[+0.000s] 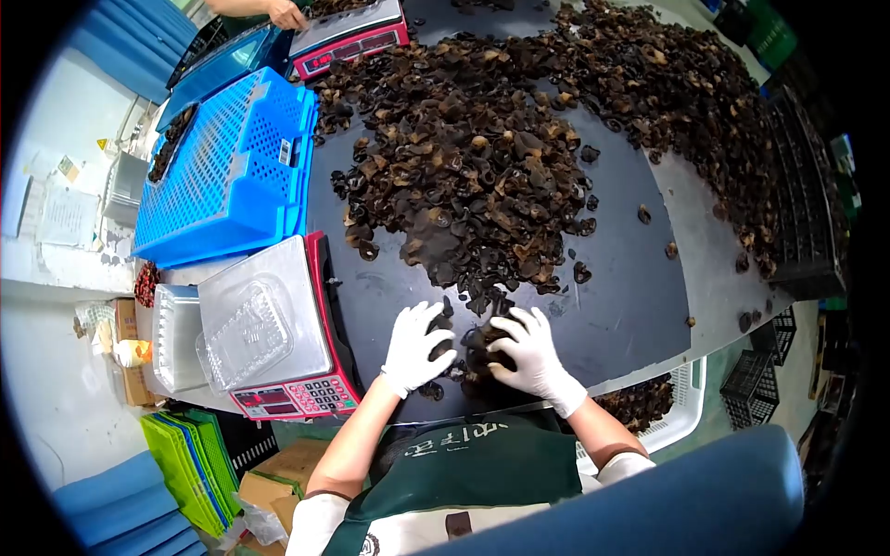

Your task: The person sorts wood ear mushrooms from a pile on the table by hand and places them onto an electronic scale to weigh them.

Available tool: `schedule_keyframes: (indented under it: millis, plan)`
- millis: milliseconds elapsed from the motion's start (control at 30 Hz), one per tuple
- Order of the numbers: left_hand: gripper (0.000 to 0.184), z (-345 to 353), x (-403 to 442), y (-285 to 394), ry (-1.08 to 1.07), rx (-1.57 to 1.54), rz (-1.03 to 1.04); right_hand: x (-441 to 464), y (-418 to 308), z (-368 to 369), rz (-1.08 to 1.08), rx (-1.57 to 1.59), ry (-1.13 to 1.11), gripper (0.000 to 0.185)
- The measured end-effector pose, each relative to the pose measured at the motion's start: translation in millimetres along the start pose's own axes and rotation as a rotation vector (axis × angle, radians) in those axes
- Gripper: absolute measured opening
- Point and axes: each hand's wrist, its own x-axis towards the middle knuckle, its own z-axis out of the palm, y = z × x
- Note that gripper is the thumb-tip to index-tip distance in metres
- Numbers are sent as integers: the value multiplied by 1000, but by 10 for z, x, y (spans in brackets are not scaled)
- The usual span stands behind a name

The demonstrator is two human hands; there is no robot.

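A large heap of dark, curled wood ear mushrooms [482, 176] covers much of the dark table sheet [630, 306]. At the heap's near edge, both my hands wear white gloves. My left hand [417, 350] is curved, with dark pieces between its thumb and fingers. Opposite it, my right hand [536, 357] has its fingers bent round more dark pieces. A few loose mushrooms lie between the two hands, close to the table's front edge. The gloves partly hide what each hand grips.
To my left are a red scale [320, 371] with a clear plastic lid [250, 324] on its plate, and blue crates [222, 167]. Another person's hand [287, 14] is by a second scale [348, 42]. A black crate [802, 185] stands right; a white basket [686, 408] sits below the table edge.
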Motion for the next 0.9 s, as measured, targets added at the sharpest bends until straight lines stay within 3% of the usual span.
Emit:
schedule_keyframes:
  millis: [67,167,200,300,400,600,733,800,867,900]
  plan:
    - [40,-34,-153,-53,104,-82,-105,-99,134,-88,49,-25,56,29]
    - [53,-205,-261,173,88,54,-204,-187,161,-242,110,7,52,32]
    - [45,-256,-255,274,153,69,-139,-203,154,-269,139,37,50,35]
    - [32,-326,-117,592,60,57,112,-239,195,-249,186,198,176,41]
    - [31,-17,-156,762,-71,167,46,-215,241,-265,241,226,312,39]
    - [18,6,-143,730,-5,184,24,-439,473,-614,356,116,508,24]
    - [17,-137,-128,863,231,-156,-90,-739,643,-1013,420,9,621,22]
    - [16,-197,-25,1076,149,-404,-203,-857,665,-1212,519,14,688,21]
    - [21,-312,213,1403,-206,-738,-68,-898,637,-1379,615,101,740,22]
    - [25,-236,230,1573,-278,-933,-41,-892,597,-1441,616,95,730,22]
